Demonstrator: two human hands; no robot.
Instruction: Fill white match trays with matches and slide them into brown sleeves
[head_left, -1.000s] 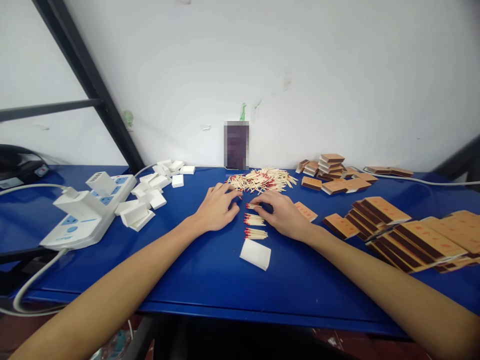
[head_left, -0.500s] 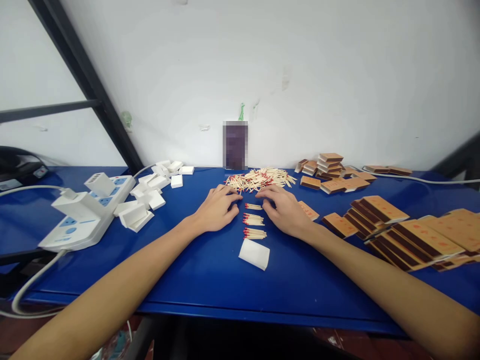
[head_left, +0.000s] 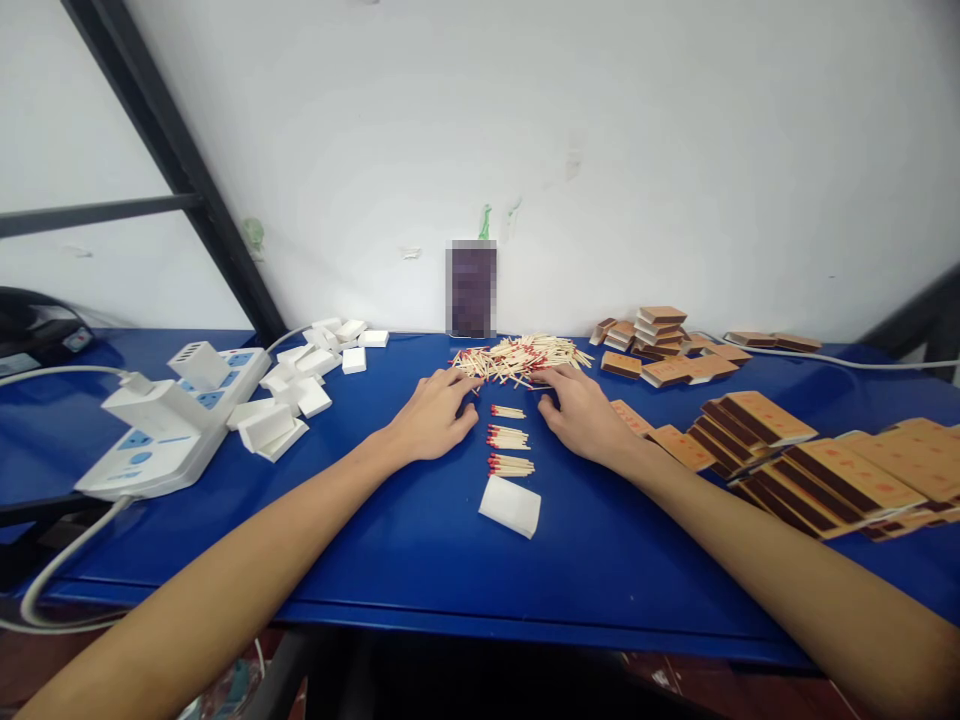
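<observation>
A loose heap of red-tipped matches (head_left: 536, 357) lies near the wall. My left hand (head_left: 433, 415) rests at the heap's left front edge, fingers apart, fingertips at the nearest matches. On the heap's right front edge lies my right hand (head_left: 579, 412), its fingers stretched toward the matches and thumb apart. Between the hands, three small rows of matches run toward me: a far row (head_left: 508, 411), a middle row (head_left: 508, 437) and a near row (head_left: 511, 465). Just in front of them sits a small white tray (head_left: 510, 506), apparently upside down.
White box trays (head_left: 300, 385) are scattered at the left beside a power strip (head_left: 161, 440) with cables. Orange matchbox sleeves (head_left: 840, 470) are piled at the right, and more sleeves (head_left: 664, 345) stand at the back right. A pixelated dark object (head_left: 472, 290) leans on the wall.
My right hand has moved slightly right and away from me, its fingers now at the heap's edge. My left hand has barely shifted. The match rows and white tray stay put.
</observation>
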